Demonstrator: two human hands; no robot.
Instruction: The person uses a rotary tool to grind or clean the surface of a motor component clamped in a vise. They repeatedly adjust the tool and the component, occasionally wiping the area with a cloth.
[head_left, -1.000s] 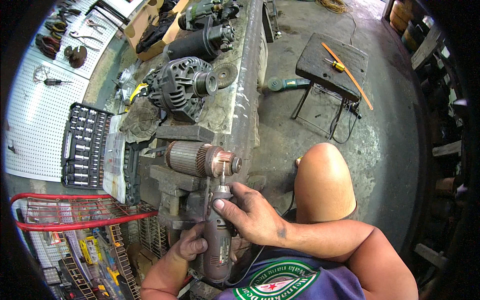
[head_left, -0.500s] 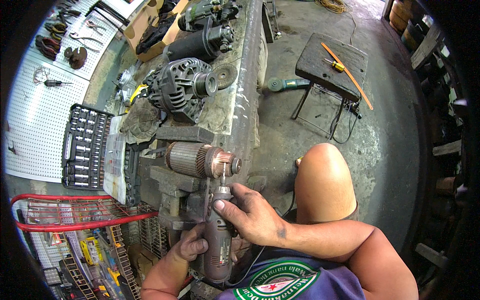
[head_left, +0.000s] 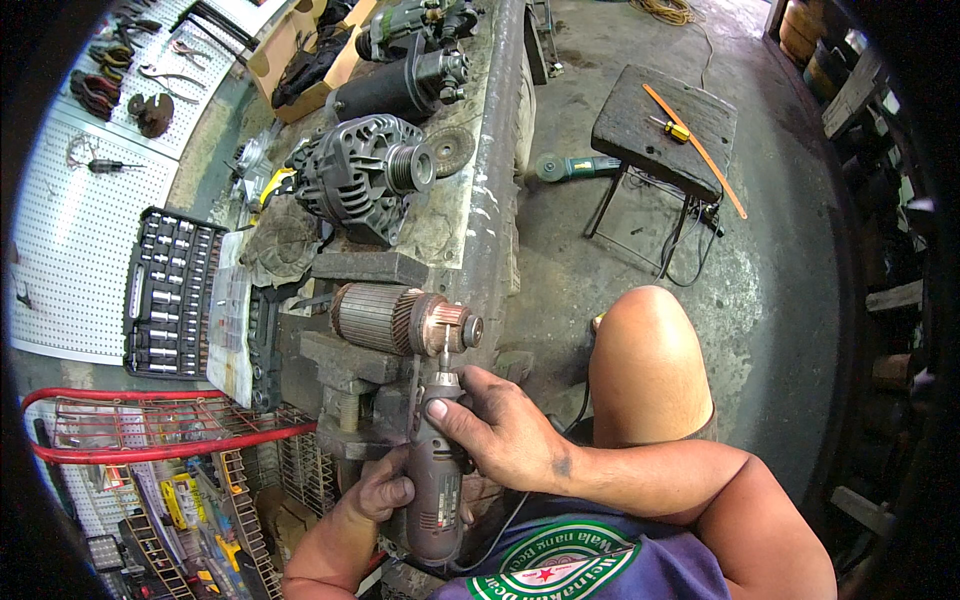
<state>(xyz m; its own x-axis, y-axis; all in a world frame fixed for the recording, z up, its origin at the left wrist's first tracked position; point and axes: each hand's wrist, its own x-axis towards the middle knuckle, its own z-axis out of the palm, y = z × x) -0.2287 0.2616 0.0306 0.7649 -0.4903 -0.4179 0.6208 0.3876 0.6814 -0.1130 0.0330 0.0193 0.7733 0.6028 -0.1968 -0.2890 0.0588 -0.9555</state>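
Observation:
Both my hands are closed around a dark rotary tool (head_left: 437, 500) that stands nearly upright in view. My right hand (head_left: 510, 425) grips its neck, thumb across the front, just below the chuck. My left hand (head_left: 385, 485) wraps the body lower down from the left side. The tool's thin bit reaches the copper commutator (head_left: 447, 322) of a motor armature (head_left: 375, 318); whether it touches cannot be made out. The armature lies sideways, held at a bench vise (head_left: 350, 370), with its shaft end pointing right.
An alternator (head_left: 355, 175) and a cylindrical starter motor (head_left: 395, 90) sit on the bench beyond the vise. Left are a socket set (head_left: 172, 295) and a red-rimmed wire basket (head_left: 170, 450) of tools. A stool (head_left: 665, 130) bears a screwdriver; an angle grinder (head_left: 575, 168) lies on the floor.
The rotary tool's bit end has shifted very slightly left along the commutator. Both hands keep their grip, and the armature stays put.

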